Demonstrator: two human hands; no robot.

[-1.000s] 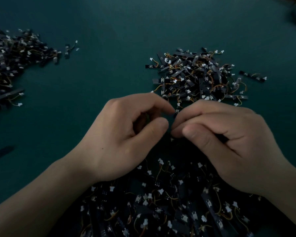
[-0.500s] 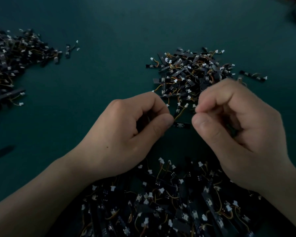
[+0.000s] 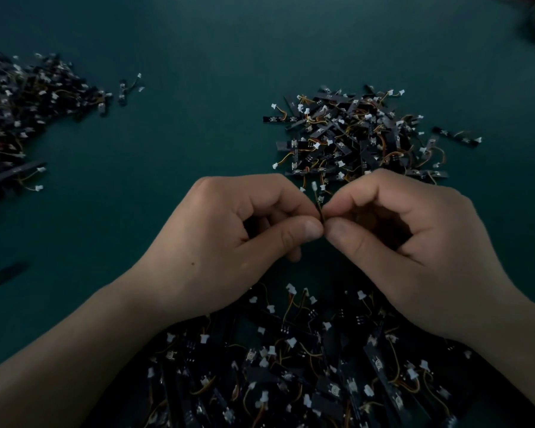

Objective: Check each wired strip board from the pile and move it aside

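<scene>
a single wired strip board [image 3: 321,211] is pinched between the thumb and forefinger tips of both hands. it is held above the worktop [image 3: 198,134], in the gap between the near pile [image 3: 291,366] and the far pile [image 3: 352,137]. the left hand [image 3: 229,242] and the right hand [image 3: 414,248] are each curled and closed on it, with fingertips almost meeting. the board is seen edge-on, so little of its face is shown. a thin wire rises from it to a white connector [image 3: 314,184] just above the fingertips.

the check itself is judged to be the step in hand, with the move aside not yet made.

several faults could follow from here:
- the wire could be strained at its joint if the board is bent or tugged between two such tight pinches.
- the connector is seen against the edge of the far pile; whether it touches cannot be told, but loose wires there could be snagged and dragged along.
- the scene is dimly lit, so a defect could be missed.
- if the small board slips, it could be lost in the near pile under the wrists and mixed with unchecked ones.
- a third heap [image 3: 22,103] lies well apart at the left; which heap is meant for checked boards cannot be told, so a misplacement is possible.
</scene>
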